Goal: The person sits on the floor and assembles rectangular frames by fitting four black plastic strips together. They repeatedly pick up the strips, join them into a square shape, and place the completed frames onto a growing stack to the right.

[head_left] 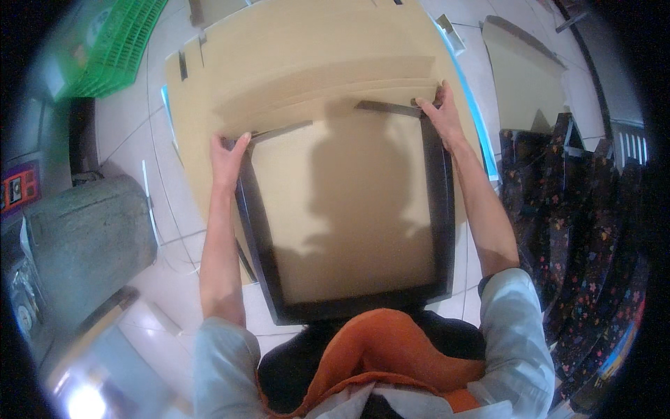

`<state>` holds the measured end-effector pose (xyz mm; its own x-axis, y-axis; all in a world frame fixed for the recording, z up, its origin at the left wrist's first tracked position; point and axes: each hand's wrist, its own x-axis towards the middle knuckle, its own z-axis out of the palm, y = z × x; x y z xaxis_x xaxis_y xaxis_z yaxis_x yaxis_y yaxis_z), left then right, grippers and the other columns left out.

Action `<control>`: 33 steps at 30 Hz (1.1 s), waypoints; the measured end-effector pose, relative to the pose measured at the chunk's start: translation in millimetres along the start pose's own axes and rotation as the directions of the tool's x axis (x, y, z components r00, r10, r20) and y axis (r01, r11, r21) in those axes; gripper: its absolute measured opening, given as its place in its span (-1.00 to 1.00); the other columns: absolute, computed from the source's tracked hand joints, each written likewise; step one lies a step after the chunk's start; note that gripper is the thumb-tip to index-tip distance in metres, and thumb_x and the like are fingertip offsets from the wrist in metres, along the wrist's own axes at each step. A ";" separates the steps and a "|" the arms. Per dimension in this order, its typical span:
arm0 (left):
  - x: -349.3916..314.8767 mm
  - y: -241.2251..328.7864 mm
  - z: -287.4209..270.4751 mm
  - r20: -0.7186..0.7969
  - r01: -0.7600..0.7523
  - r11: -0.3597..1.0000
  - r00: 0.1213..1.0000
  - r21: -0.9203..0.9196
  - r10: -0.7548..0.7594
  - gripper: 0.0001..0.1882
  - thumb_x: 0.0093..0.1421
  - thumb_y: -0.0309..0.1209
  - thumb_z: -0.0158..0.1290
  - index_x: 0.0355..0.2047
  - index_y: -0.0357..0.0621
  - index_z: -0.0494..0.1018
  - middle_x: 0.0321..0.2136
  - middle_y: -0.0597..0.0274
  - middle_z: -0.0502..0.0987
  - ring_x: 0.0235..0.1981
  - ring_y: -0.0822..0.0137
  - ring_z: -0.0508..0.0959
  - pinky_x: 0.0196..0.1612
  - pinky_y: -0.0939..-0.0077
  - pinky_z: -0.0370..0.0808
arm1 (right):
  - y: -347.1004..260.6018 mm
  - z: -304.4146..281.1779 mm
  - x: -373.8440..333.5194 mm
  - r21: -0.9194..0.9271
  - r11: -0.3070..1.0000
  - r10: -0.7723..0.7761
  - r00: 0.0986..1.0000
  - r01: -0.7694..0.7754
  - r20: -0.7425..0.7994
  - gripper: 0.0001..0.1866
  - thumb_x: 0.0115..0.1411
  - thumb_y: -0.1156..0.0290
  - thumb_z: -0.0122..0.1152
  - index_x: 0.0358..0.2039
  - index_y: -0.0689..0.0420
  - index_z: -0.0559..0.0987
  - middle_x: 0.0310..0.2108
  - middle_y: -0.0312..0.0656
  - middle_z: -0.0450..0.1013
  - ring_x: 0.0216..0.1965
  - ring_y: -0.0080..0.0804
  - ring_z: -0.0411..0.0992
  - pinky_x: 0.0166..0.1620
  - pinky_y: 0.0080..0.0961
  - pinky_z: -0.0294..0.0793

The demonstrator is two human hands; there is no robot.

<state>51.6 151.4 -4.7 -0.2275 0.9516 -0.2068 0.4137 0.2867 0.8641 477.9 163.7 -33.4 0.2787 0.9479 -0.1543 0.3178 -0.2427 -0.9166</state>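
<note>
In front of me is a tan cardboard panel (286, 195) edged with a dark border (440, 209) along its left, right and near sides. At its far left corner, my left hand (227, 160) is closed, thumb on top and fingers around the edge. My right hand (442, 117) grips the far right corner in the same way. Between the hands, a dark strip (286, 130) reaches inward from the left corner and another dark strip (388, 107) from the right. The panel's near edge is by my lap. Beyond it lies a larger creased cardboard sheet (300, 35). My shadow covers much of the panel.
A green plastic basket (122, 52) stands at the far left, above a grey block-like object (94, 223). Dark floral fabric (583, 244) fills the right side, near another cardboard piece (520, 77). Orange cloth (377, 342) lies across my lap. The floor (125, 140) is tiled.
</note>
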 end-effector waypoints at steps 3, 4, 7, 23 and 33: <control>-7.5 13.2 4.7 -0.079 -0.171 0.972 0.980 0.160 0.185 -0.61 -0.01 -0.35 0.17 -0.26 -0.34 0.33 -0.29 0.08 0.44 -0.28 0.29 0.42 -0.17 0.44 0.36 | -7.3 -0.6 -5.4 -0.019 1.000 -0.014 1.000 0.014 -0.013 -0.22 -0.06 0.23 0.27 0.07 0.33 0.13 0.09 0.17 0.13 0.14 -0.19 0.12 0.12 -0.40 0.13; -10.6 13.3 4.8 -0.115 -0.210 0.957 0.965 0.202 0.236 -0.63 -0.01 -0.36 0.16 -0.26 -0.32 0.34 -0.30 0.09 0.44 -0.28 0.29 0.42 -0.17 0.45 0.36 | -13.1 0.2 -9.6 -0.053 0.999 -0.005 1.000 0.004 -0.010 -0.28 -0.05 0.24 0.26 0.04 0.33 0.18 0.07 0.16 0.16 0.12 -0.19 0.15 0.10 -0.39 0.16; -18.3 6.2 4.2 -0.181 -0.322 0.904 0.907 0.281 0.379 -0.71 0.01 -0.44 0.13 -0.27 -0.29 0.36 -0.30 0.11 0.44 -0.25 0.29 0.43 -0.15 0.46 0.36 | -28.4 5.5 -21.5 -0.420 0.903 -0.146 0.985 0.094 -0.094 -0.48 0.00 0.27 0.21 -0.11 0.30 0.29 0.00 0.07 0.24 0.09 -0.22 0.20 0.04 -0.39 0.22; -49.4 -19.4 -28.6 0.354 -0.631 0.726 0.768 0.273 0.534 -0.66 0.02 -0.60 -0.04 -0.13 -0.14 0.39 0.08 0.07 0.26 0.20 0.12 0.11 0.21 0.26 0.00 | -12.2 -44.1 -69.0 -0.454 0.692 -0.399 0.821 0.561 0.407 -0.69 0.09 0.36 0.07 -0.10 0.00 0.41 0.18 -0.18 0.09 0.27 -0.15 -0.15 0.23 -0.01 -0.29; -4.6 70.0 6.1 0.720 -0.648 0.627 0.666 0.432 0.193 -0.38 -0.22 -0.36 0.26 -0.10 -0.08 0.29 -0.06 0.06 0.33 0.03 0.07 0.28 0.01 0.24 0.24 | -75.0 -12.3 -6.0 -0.368 0.658 -0.180 0.613 0.657 0.770 -0.32 -0.19 0.33 0.37 -0.04 0.15 0.26 -0.16 0.04 0.38 -0.12 -0.04 0.36 -0.06 -0.33 0.34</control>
<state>87.0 167.7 54.0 0.5631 0.7694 -0.3017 0.7877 -0.3892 0.4775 463.5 173.7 40.8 -0.5840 0.7833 -0.2130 0.7259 0.3866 -0.5688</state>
